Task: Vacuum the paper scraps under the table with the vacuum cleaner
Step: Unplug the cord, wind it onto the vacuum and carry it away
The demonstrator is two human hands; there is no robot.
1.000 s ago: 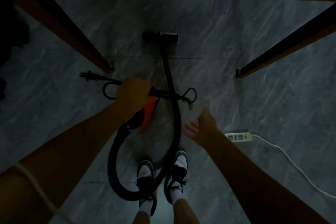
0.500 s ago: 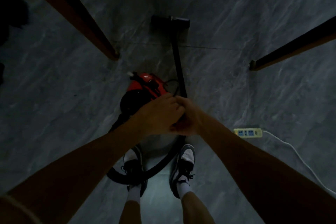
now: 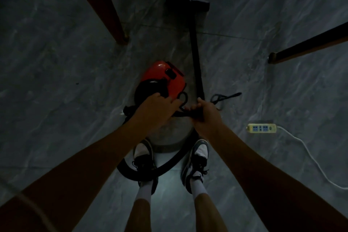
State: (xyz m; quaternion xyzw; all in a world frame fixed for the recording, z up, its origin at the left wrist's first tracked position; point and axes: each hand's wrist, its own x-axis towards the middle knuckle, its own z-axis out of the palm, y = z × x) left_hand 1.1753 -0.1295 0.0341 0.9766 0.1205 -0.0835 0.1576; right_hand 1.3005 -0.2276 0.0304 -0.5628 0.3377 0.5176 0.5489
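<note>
1. Vacuum cleaner (image 3: 162, 81), red body, sits on the floor (image 3: 56, 81) just in front of the shoes (image 3: 199, 158). Its wand (image 3: 195, 52) runs forward to the floor head (image 3: 188, 3), between two table legs (image 3: 101, 5).
2. Left hand (image 3: 160, 107): fingers curled on the black cord (image 3: 180, 114), right beside the vacuum body.
3. Right hand (image 3: 205, 111): fist closed round the same cord. A loose loop of it trails on the floor to the right.
4. Hose (image 3: 150, 171) loops on the floor around and behind the feet.
5. Power strip (image 3: 261, 128) lies on the floor to the right, well apart from the hands, nothing plugged in as far as I can tell.
6. Paper scraps: none visible, frame too dark to tell.
7. Step, likely: untangling the cord to plug in. No vacuuming done yet.
8. Risks:
   - cord could knot tighter if the hands pull against each other;
   - a yank could tip or drag the vacuum body;
   - hose round the feet is a trip hazard when stepping toward the strip;
   - poor light could mean missed scraps.
</note>
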